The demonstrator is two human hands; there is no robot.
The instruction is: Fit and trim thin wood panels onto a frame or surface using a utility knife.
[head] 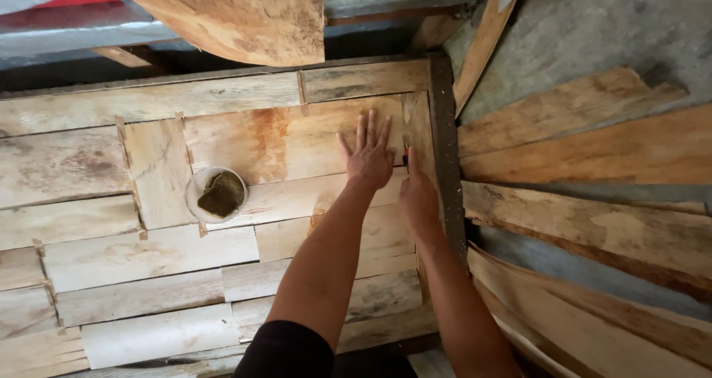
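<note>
Fingers [368, 130] of the left hand [368, 159] are spread wide and laid flat, palm down, on a pale veneer sheet [289, 137] with an orange-brown stain across its middle. That sheet lies at the 12 o'clock end of the worktop [44, 163], which is covered with overlapping thin veneer strips patched together.

At 3 o'clock of the left hand, just beside it, the right hand [417, 196] rests along a narrow upright veneer strip [420, 130] at the worktop's right edge. Its fingers are pressed together and point toward 12 o'clock; whether they pinch anything I cannot tell, though a small dark object shows at their tips. Both forearms reach up from 6 o'clock, the left one coming out of a black sleeve [285, 352].

At 9 o'clock of the left hand, well apart from it, a round white bowl [216, 194] stands on the sheets, holding a dark greenish-brown lump. A dark wooden frame rail [447, 156] runs along the worktop's right side, touching the upright strip.

Beyond the rail, from 1 to 5 o'clock, long loose veneer boards [593, 137] lie fanned over a grey floor [593, 22]. At 12 o'clock a large curved veneer piece [245, 15] hangs over the far edge of the worktop.
</note>
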